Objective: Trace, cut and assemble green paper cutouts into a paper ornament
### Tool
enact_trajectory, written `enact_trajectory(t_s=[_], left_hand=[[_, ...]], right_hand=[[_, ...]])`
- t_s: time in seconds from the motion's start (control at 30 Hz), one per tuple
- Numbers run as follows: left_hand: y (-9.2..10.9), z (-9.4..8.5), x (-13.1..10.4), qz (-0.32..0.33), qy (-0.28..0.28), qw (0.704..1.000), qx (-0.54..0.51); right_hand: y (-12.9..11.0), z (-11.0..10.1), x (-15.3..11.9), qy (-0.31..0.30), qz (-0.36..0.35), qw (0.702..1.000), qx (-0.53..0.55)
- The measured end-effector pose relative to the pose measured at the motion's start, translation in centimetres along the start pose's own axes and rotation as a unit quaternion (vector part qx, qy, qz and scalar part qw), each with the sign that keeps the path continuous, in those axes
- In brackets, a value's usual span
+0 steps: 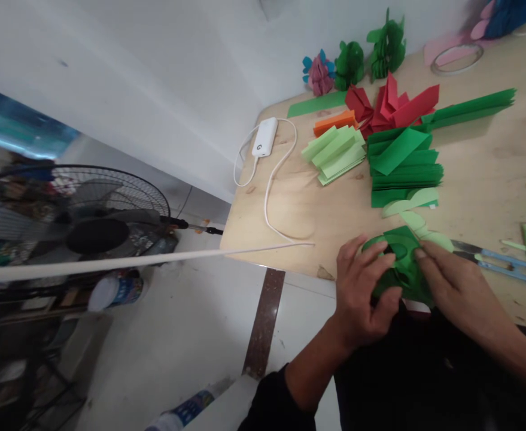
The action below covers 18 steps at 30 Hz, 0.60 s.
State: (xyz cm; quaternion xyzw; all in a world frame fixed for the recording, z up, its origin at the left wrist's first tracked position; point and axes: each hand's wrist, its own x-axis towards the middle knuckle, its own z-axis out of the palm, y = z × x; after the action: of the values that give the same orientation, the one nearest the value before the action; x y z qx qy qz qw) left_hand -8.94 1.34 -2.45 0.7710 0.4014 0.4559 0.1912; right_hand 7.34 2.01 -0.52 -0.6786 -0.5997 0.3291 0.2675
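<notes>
At the front edge of the wooden table, I hold a piece of dark green paper [401, 242] with curved shapes on it. My left hand [365, 286] grips its left side, fingers bent over the top. On the right side my right hand [462, 287] presses it between thumb and fingers, which are mostly hidden below. Just beyond lie light green cut paper pieces [413, 221]. A pair of scissors [505, 261] with bluish handles rests right of my right hand. Behind these sits a stack of folded green paper [406, 161].
Folded light green [336, 152], orange [334, 122] and red paper [395, 105] lie further back. Green paper figures [349, 64] and a pink one [320, 75] stand by the wall. A white power bank [265, 137] trails a cable on the left. A fan [96, 236] stands beyond the table edge.
</notes>
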Motion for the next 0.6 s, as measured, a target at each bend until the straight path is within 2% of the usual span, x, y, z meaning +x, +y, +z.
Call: enact_trajectory(t_s=[0.1,0.17,0.3,0.47,0.6], left_hand=[[-0.5,-0.7,1.8,-0.083,0.030,0.992,-0.095],[-1.1,-1.2,3.3,-0.175,0.004,0.975,-0.139],[-2.8,-1.7,6.6,-0.257,-0.124,0.935,-0.212],[-4.3,-1.3,9.6,-0.274,-0.318,0.871,-0.254],[-4.5,-0.9,11.0,-0.279,-0.376,0.840,-0.274]], right_hand=[[-0.1,0.0,0.0,0.003,-0.002,1.000,-0.003],[-0.2,0.0,0.0,0.005,-0.004,1.000,-0.004],[-0.2,0.0,0.0,0.007,-0.009,1.000,-0.003],[-0.2,0.0,-0.1,0.007,-0.002,1.000,-0.007],[0.0,0.1,-0.1,0.002,0.003,1.000,-0.009]])
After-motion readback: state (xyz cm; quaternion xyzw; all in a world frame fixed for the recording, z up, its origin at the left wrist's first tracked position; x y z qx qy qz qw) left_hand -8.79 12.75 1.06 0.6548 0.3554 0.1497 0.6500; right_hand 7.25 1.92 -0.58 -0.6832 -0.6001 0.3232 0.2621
